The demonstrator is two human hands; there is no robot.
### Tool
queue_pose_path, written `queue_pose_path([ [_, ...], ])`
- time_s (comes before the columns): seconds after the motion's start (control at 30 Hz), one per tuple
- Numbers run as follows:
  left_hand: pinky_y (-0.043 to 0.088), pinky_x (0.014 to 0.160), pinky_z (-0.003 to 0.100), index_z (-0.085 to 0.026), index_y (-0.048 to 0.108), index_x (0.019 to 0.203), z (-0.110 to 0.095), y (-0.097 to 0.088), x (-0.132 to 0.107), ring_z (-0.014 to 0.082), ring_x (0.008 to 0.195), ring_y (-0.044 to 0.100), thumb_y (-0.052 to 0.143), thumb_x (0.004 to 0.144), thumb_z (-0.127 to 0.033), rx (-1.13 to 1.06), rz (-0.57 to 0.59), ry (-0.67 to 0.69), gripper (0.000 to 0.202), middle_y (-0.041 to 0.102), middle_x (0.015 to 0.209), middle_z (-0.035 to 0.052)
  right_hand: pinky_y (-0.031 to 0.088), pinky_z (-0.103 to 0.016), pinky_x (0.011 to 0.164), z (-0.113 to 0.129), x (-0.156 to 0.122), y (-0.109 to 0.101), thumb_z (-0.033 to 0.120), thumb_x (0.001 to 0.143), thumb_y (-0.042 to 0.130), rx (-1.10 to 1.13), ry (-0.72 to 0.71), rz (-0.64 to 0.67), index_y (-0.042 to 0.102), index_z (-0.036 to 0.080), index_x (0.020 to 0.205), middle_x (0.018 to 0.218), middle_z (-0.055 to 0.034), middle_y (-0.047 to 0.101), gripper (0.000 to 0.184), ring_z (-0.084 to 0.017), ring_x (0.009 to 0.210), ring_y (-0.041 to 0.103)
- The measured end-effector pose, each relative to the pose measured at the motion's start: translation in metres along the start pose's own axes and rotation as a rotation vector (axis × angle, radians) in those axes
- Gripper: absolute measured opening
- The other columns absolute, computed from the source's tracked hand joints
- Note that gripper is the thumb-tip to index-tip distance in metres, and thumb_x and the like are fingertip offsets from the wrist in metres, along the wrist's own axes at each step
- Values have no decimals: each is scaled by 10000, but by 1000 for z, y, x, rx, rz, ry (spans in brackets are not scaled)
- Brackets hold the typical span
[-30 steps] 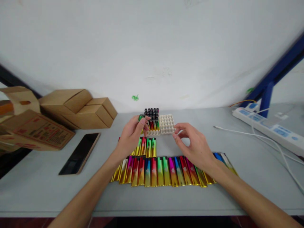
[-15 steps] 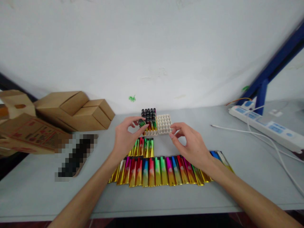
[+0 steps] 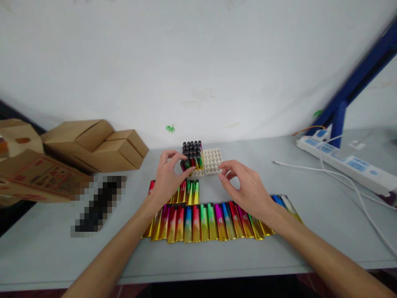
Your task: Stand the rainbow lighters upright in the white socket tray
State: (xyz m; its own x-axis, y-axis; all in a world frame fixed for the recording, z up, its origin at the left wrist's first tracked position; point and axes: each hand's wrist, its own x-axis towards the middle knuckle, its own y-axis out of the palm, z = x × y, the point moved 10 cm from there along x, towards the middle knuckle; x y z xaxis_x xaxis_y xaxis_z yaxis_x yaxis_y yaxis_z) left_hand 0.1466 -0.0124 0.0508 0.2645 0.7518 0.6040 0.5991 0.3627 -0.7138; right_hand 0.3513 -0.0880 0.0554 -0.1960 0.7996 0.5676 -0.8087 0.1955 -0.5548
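In the head view, my left hand [image 3: 170, 176] closes thumb and fingers around a lighter [image 3: 187, 163], held nearly upright at the front left of a block of lighters [image 3: 192, 149] standing with black tops up. These stand in a pale tray [image 3: 199, 173]. Beside it on the right lies a second pale tray [image 3: 213, 160] with rows of bare cups. My right hand [image 3: 243, 186] pinches at that tray's right front corner. Below my hands lies a long row of shiny lighters [image 3: 204, 223], with a shorter row [image 3: 190, 192] behind it, partly hidden by my left hand.
Cardboard boxes [image 3: 93, 145] stand at the left, with a pixelated dark object [image 3: 99, 205] in front of them. On the right lie a white power strip [image 3: 347, 163] and a white cable [image 3: 310, 169]. A blue metal frame [image 3: 339, 120] rises there against the wall.
The lighter in my left hand has gone from tilted to nearly upright, lower against the standing block. My right hand stays at the bare-cupped tray. The view has shifted slightly.
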Motion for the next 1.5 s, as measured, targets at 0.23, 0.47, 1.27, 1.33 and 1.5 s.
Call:
queue_pose_path([
  [0.23, 546, 840, 375, -216, 668, 999, 1, 1, 1, 245, 1039, 605, 818, 831, -333, -1, 2, 19, 254, 580, 1112, 70, 567, -334, 794, -1, 0, 2, 190, 995, 534, -5, 1, 19, 572, 213, 1131, 1061, -64, 702, 144, -164, 817, 685],
  [0.47, 548, 864, 398, -212, 658, 986, 0, 1, 3, 255, 1039, 610, 802, 846, -362, -4, 19, 40, 251, 591, 1094, 72, 562, -334, 793, -3, 0, 5, 190, 997, 527, -4, 14, 48, 586, 208, 1082, 1017, -57, 684, 105, -163, 816, 669],
  [1.27, 505, 971, 378, -223, 616, 1013, -25, -16, 4, 240, 1086, 611, 650, 960, -297, 28, -4, 138, 97, 623, 1098, 76, 555, -454, 987, 17, -12, 43, 263, 1042, 543, -93, -163, 393, 634, 193, 1198, 1152, -115, 661, 194, -247, 1108, 640],
  [1.33, 503, 923, 341, -217, 614, 931, -26, -22, 6, 209, 963, 632, 590, 989, -274, 28, 9, 146, 86, 656, 962, 45, 526, -487, 1057, 29, -17, 53, 299, 1053, 529, -135, -249, 437, 634, 200, 1248, 1241, -129, 651, 243, -265, 1220, 598],
  [1.5, 450, 745, 270, -200, 617, 831, -10, -31, 10, 157, 709, 590, 559, 997, -297, 71, 60, 92, 201, 648, 751, 0, 505, -528, 1099, 38, -28, 77, 377, 1053, 523, -210, -323, 472, 622, 228, 1345, 1435, -129, 609, 343, -297, 1379, 511],
])
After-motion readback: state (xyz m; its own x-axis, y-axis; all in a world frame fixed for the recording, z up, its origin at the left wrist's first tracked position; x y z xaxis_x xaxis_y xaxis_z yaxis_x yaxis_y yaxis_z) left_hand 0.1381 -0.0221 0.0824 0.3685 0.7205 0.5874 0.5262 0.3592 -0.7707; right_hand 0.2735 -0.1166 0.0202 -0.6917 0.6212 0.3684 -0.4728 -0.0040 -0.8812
